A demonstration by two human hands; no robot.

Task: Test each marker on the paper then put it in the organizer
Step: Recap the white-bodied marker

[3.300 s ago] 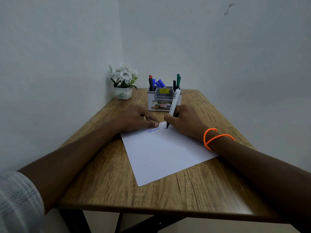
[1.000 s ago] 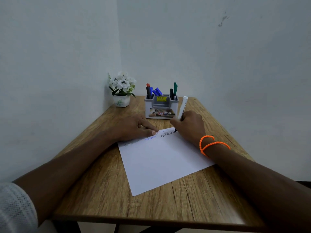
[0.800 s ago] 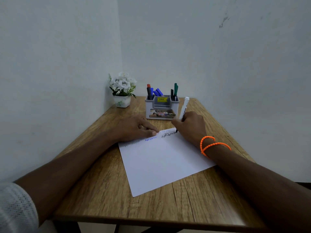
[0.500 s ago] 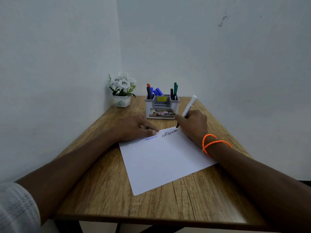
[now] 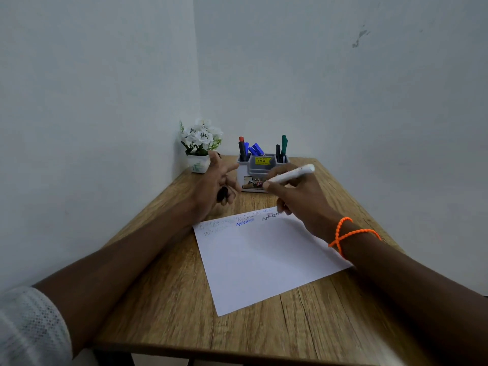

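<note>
White marker now lifted (left hand too)

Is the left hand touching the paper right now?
Apart. The head view shows the left hand raised, wooden table visible between it and the paper.

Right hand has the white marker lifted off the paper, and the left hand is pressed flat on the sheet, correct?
Not quite. The head view shows the left hand raised off the paper, with a small dark object, possibly the cap, in its grip. The right hand does hold the white marker lifted clear of the sheet.
</note>
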